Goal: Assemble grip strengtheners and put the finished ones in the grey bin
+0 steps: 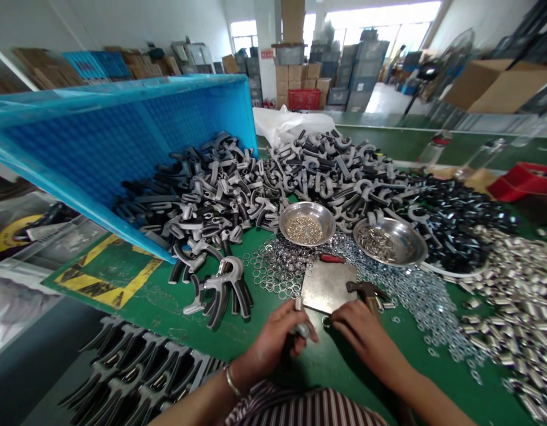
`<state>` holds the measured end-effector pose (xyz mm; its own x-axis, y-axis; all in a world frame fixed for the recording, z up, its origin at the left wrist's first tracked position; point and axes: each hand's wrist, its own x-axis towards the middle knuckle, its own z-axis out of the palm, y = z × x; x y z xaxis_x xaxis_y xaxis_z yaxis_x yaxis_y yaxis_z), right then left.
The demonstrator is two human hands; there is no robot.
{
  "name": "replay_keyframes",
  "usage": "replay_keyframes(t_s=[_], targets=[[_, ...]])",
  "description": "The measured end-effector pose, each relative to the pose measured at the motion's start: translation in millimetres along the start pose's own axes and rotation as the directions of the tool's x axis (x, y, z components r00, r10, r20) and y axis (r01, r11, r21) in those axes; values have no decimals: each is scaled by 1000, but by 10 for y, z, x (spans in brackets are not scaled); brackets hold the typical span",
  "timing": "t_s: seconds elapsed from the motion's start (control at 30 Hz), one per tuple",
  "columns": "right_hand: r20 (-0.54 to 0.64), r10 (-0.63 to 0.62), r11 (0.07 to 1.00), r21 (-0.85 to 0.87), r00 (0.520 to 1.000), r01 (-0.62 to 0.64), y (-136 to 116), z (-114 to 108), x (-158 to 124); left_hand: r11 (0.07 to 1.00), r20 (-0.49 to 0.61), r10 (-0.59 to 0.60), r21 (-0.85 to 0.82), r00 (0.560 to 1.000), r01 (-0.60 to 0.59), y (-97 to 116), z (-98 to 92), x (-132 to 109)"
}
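My left hand [280,331], with a bracelet at the wrist, is closed round a grey metal piece [303,330], mostly hidden by the fingers. A coiled spring [298,303] sticks up above that hand. To its right, my right hand [362,334] has its fingertips together at a small metal ring [326,321], just off the near edge of a flat metal plate [329,287]. A hammer [368,290] lies by the plate's right side, partly behind my right hand. A red-handled tool [332,258] rests at the plate's far edge.
A tipped blue crate [144,118] spills grey-and-black clamp handles [220,189] across the green table. Two steel bowls [307,223] [391,241] hold small metal parts. Loose rings [280,278], nuts [415,302] and metal cylinders [521,284] lie around. Assembled handles [135,373] sit lower left.
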<state>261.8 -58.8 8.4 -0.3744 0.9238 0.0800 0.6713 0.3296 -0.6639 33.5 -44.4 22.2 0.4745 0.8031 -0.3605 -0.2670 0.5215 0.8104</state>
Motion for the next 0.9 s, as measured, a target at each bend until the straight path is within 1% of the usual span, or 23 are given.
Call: replay_keyframes(t_s=[0.03, 0.07, 0.1, 0.13, 0.17, 0.2, 0.27, 0.3, 0.33, 0.37, 0.43, 0.5, 0.53, 0.57, 0.6, 0.67, 0.7, 0.73, 0.77, 0.8, 0.83, 0.87, 0.9], targets=[[36, -57, 986, -152, 998, 62, 33, 62, -17, 998, -83, 63, 11, 995, -62, 46, -58, 6], [75, -93, 954, -277, 993, 110, 59, 118, -28, 994, -119, 109, 41, 987, -105, 98, -105, 18], [102, -107, 921, -364, 989, 138, 75, 160, -31, 987, -120, 141, 90, 983, -131, 149, -139, 36], [115, -110, 901, -408, 987, 148, 81, 183, -25, 977, -108, 165, 153, 980, -147, 193, -158, 60], [118, -107, 905, -400, 987, 146, 76, 186, -10, 961, -104, 183, 228, 978, -156, 224, -159, 89], [111, -102, 931, -339, 989, 134, 61, 169, 11, 940, -118, 203, 302, 972, -160, 238, -145, 123], [64, -50, 996, -73, 997, 54, 6, 97, 67, 894, -196, 276, 412, 941, -176, 219, -73, 201], [31, 20, 994, 108, 999, -23, -30, 57, 98, 870, -229, 322, 453, 918, -192, 193, -21, 241], [6, 116, 947, 302, 993, -113, -71, 23, 128, 847, -236, 367, 486, 900, -217, 162, 38, 279], [-4, 220, 850, 492, 975, -190, -112, 2, 157, 821, -219, 410, 512, 885, -253, 133, 101, 314], [29, 392, 553, 792, 919, -260, -186, 2, 213, 757, -149, 489, 562, 859, -333, 87, 220, 374], [109, 447, 255, 936, 888, -243, -233, 48, 261, 691, -94, 548, 611, 831, -386, 62, 308, 420], [146, 442, 149, 961, 885, -233, -245, 77, 280, 665, -84, 566, 635, 820, -394, 54, 336, 440], [180, 430, 74, 970, 885, -233, -250, 103, 293, 644, -80, 575, 657, 814, -391, 46, 354, 458], [208, 417, 26, 970, 885, -241, -249, 124, 301, 630, -77, 577, 675, 813, -383, 38, 364, 474], [237, 406, -13, 967, 883, -254, -238, 139, 298, 614, -79, 575, 700, 814, -365, 22, 372, 496], [236, 411, -3, 966, 880, -257, -230, 134, 287, 611, -86, 574, 707, 814, -356, 15, 378, 503], [222, 422, 37, 965, 879, -261, -221, 123, 272, 612, -99, 574, 711, 813, -346, 11, 389, 506], [186, 436, 117, 958, 881, -260, -208, 106, 252, 618, -114, 571, 711, 813, -334, 9, 406, 506], [116, 452, 243, 938, 885, -247, -192, 86, 228, 630, -130, 564, 707, 816, -322, 11, 429, 502], [18, 451, 404, 887, 892, -223, -170, 64, 204, 645, -144, 552, 698, 821, -312, 17, 456, 496], [-97, 418, 577, 796, 903, -182, -143, 41, 178, 661, -150, 540, 685, 828, -306, 26, 486, 486], [-207, 346, 730, 672, 915, -124, -114, 18, 155, 675, -149, 529, 671, 835, -308, 38, 515, 474]])
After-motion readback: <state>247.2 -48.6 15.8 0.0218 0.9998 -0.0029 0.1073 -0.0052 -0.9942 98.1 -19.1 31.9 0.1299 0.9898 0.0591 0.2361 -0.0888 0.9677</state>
